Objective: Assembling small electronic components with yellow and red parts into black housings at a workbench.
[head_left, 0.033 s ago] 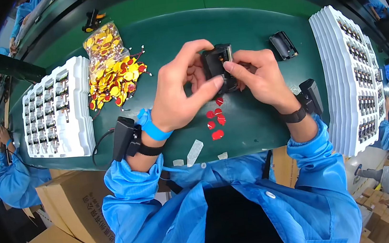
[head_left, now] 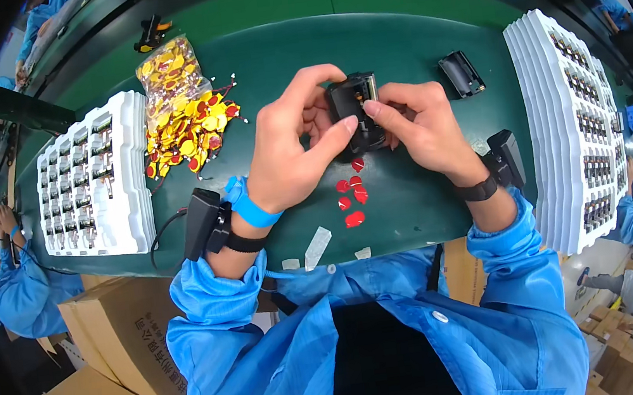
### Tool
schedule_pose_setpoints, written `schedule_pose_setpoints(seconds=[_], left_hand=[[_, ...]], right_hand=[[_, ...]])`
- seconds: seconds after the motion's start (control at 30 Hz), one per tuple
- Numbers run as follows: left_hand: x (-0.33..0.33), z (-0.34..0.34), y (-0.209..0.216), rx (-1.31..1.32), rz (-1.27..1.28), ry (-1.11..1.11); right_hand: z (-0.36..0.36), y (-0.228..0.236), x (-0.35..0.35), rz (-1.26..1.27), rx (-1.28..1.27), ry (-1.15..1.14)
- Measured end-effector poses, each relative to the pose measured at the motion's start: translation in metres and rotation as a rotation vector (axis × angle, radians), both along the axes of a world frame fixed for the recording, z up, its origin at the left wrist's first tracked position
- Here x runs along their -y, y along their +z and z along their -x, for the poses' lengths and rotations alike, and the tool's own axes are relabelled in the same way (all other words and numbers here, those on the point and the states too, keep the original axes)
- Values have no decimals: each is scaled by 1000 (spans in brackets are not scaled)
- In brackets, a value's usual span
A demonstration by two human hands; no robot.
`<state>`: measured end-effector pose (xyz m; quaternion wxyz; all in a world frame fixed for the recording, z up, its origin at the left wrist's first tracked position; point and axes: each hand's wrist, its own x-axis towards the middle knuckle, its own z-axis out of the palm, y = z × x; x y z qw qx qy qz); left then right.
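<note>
Above the middle of the table, a black plastic housing (head_left: 343, 103) with an open hollow side is held between both hands. My left hand (head_left: 287, 146) is closed around its left side, the thumb resting on the near part. My right hand (head_left: 427, 124) pinches the right edge, its thumb pressed into the opening beside a shiny strip. What lies under that thumb is hidden. Just below the housing, several red round stickers (head_left: 355, 218) lie on the green table (head_left: 413, 221). A second black housing (head_left: 462, 73) rests to the right, hollow side up.
At left stands a stack of white trays (head_left: 131, 218) holding small parts, beside a pile of yellow and red wired discs (head_left: 196, 133) and a clear bag (head_left: 169, 66) of more. White trays (head_left: 551, 132) are stacked at right. Cardboard boxes (head_left: 125, 336) stand below the table's edge.
My left thumb has shifted slightly up and left on the housing. The right hand and the things on the table look the same.
</note>
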<state>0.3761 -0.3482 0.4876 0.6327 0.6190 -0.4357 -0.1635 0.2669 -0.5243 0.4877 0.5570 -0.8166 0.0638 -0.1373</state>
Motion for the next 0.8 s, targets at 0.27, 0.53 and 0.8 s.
schedule_pose_setpoints(seconds=[0.27,0.53,0.8], left_hand=[[6,2,-12,-64,7,156],[6,3,-12,-19,-9,168],[5,7,-11,20,111,123]], right_hand=[[3,-3,-15,68,111,52],[4,-4,-11,151,130,75],[4,1,-9,-41,80,100]])
